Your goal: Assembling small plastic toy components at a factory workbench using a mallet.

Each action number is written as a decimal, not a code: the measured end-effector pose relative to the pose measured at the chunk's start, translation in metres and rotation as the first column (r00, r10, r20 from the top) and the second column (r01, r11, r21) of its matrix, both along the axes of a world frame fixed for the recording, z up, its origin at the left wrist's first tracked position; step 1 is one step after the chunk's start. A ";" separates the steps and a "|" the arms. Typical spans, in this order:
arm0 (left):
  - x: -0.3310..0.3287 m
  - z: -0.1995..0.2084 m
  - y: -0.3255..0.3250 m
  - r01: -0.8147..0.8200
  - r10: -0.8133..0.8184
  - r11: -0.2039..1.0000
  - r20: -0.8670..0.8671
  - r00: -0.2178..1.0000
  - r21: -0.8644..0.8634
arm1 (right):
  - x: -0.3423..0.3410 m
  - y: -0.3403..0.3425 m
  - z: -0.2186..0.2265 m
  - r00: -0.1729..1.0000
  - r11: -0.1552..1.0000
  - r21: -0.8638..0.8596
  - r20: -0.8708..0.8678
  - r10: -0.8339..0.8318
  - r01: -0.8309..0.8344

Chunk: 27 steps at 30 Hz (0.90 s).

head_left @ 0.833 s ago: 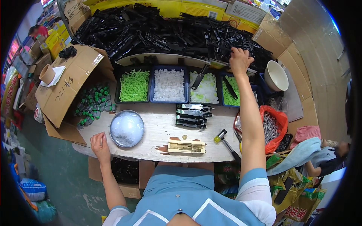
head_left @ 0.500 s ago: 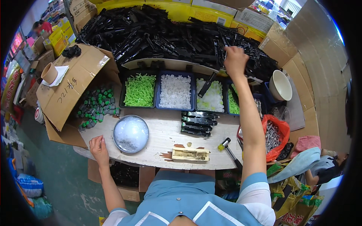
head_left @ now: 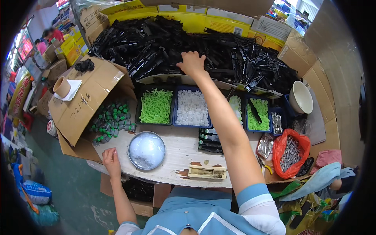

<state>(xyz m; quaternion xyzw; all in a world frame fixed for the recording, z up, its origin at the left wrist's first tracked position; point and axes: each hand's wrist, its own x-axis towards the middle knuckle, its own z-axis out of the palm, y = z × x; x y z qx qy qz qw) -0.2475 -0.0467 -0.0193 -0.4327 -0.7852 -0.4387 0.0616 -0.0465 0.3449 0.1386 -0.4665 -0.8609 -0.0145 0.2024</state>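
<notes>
My right hand (head_left: 192,62) reaches over a broad heap of black plastic parts (head_left: 156,43) at the far side, its fingers spread against the near part of the heap and nothing seen in its grasp. My left hand (head_left: 111,160) rests at the table's left front edge, beside a round metal bowl (head_left: 147,150) with a shiny whitish content. Its fingers are loosely extended and hold nothing. In the middle, a row of black parts (head_left: 209,141) is partly covered by my right arm. A pale block-shaped fixture with a slot (head_left: 207,172) lies near the front edge.
Bins of green pieces (head_left: 156,105) and white pieces (head_left: 192,107) line the heap's front. Grey-green pieces (head_left: 113,119) spill from a cardboard box (head_left: 84,94) at left. A red bag of metal cylinders (head_left: 290,154) and a cream bowl (head_left: 301,98) stand at right.
My right hand has moved left across the black heap, and its fingers have spread. The view has shifted slightly. The hammer is now hidden behind my right arm.
</notes>
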 end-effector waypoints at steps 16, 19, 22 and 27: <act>-0.026 -0.012 0.004 -0.026 0.026 0.998 -0.002 1.000 -0.052 | 0.162 0.016 0.038 0.982 0.926 -0.342 0.144 -0.119 0.163; -0.036 -0.013 0.016 -0.058 0.044 0.988 -0.105 0.994 -0.141 | 0.170 0.005 0.040 0.990 0.961 -0.239 0.053 -0.132 0.141; -0.035 0.001 0.036 -0.083 0.043 0.934 -0.122 0.992 -0.347 | 0.187 -0.002 0.037 0.985 0.978 -0.146 -0.075 -0.158 0.146; -0.057 -0.007 0.050 -0.095 0.047 0.935 -0.145 0.988 -0.341 | 0.240 0.003 0.027 0.827 0.961 -0.275 -0.532 -0.182 0.034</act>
